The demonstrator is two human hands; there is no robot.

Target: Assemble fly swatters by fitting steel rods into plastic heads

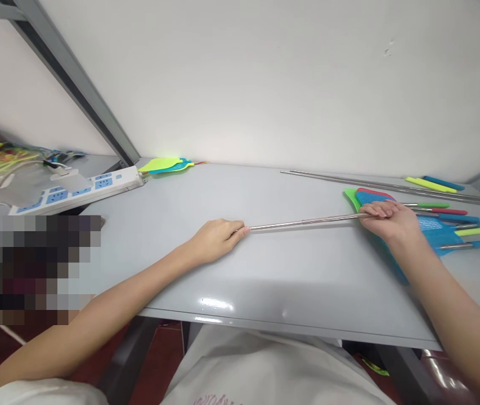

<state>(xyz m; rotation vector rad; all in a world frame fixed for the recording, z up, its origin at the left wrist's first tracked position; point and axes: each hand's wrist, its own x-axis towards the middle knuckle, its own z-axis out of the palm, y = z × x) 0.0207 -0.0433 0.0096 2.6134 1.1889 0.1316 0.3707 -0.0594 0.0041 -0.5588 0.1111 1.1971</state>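
A thin, shiny telescopic metal rod (303, 223) stretches between my two hands above the grey table (273, 270). My left hand (220, 239) is closed around its left end, thumb and forefinger pinching the tip. Further right, my right hand (389, 219) is closed on the other part of the rod, and the rod's far end is hidden there. Under and behind that hand lies a pile of fly swatters with blue mesh heads (444, 239), and coloured handles such as a red one (454, 212). A red-edged blue head (372, 197) and a green head (350, 195) stick out beside my fingers.
Long metal rods (375, 184) lie along the wall, with loose yellow handles (429, 184) behind them. At the back left are yellow and blue swatter heads (166, 164). A white power strip (83, 190) with a plugged-in adapter crosses the left side. A pixelated area covers the lower left.
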